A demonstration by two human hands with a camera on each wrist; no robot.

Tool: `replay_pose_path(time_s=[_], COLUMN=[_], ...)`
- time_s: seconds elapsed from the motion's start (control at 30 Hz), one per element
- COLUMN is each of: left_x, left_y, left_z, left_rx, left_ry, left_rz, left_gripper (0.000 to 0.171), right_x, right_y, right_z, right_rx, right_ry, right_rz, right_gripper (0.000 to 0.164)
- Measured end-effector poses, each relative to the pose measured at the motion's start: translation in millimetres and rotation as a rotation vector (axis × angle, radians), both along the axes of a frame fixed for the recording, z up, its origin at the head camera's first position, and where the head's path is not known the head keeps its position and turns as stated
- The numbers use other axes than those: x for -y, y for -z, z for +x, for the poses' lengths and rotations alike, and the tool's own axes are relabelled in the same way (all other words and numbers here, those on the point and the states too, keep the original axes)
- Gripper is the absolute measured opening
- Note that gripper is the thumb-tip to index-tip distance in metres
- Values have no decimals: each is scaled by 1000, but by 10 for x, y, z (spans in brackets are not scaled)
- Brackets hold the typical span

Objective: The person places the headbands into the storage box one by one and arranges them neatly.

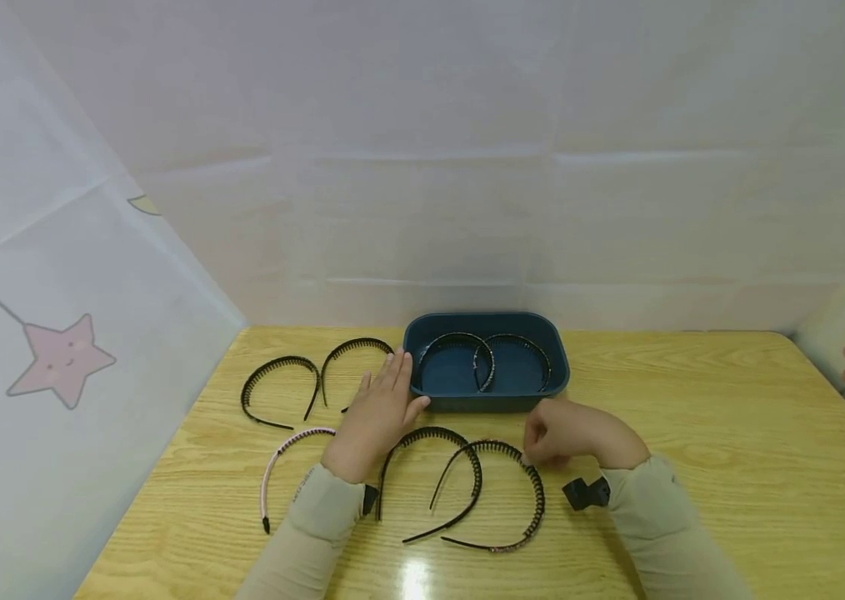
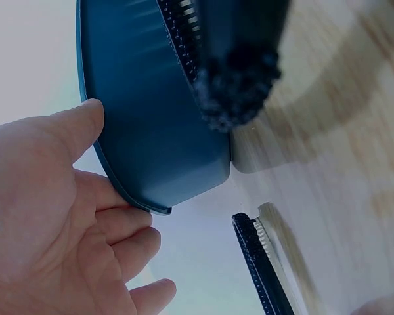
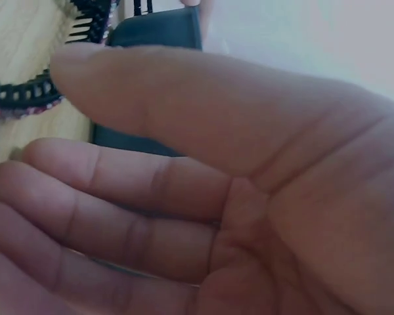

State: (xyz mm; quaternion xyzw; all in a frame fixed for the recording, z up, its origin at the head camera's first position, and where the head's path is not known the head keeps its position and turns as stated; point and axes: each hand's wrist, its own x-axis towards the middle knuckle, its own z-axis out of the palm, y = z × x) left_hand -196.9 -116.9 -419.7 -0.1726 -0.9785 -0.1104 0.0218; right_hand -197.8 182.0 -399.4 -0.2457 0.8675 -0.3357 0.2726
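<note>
My left hand (image 1: 377, 417) lies at the left end of a dark blue box (image 1: 486, 403), fingers fairly straight. In the left wrist view its thumb touches the box rim (image 2: 92, 125). Two toothed headbands stand overlapping in the box: a patterned left one (image 1: 492, 367) and a dark right one (image 1: 516, 336). Beside the box's front right corner, my right hand (image 1: 576, 432) hovers with loosely bent fingers and holds nothing. Its fingertips come close to a black toothed headband with reddish beads (image 1: 540, 500), also visible in the right wrist view (image 3: 26, 98).
A plain black headband (image 1: 477, 475) overlaps the beaded one on the wooden table (image 1: 692, 433). At the left lie a pink headband (image 1: 266, 492), partly behind my left arm, and two black ones (image 1: 245, 396) (image 1: 325, 371). A pale cloth (image 1: 422, 208) hangs behind.
</note>
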Motion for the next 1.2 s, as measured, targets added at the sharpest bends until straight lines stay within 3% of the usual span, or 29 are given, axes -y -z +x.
replay_pose_path(time_s=[0.17, 0.53, 0.83, 1.03, 1.2], left_x=[2, 5, 6, -1, -5], left_y=[-6, -11, 2, 4, 5], left_z=[1, -21, -26, -18, -22], left_rx=[-2, -6, 1, -5, -5], left_ry=[-2, -8, -6, -8, -10], left_rz=[-11, -1, -8, -11, -7], left_gripper=[76, 76, 77, 77, 77], right_x=[9, 24, 21, 15, 7], right_y=[17, 53, 58, 64, 85], right_z=[0, -24, -35, -58, -86], right_rx=[88, 152, 117, 44, 51], right_ry=[56, 20, 15, -15, -20], right_rz=[22, -12, -5, -10, -40], right_gripper=[13, 19, 17, 13, 5])
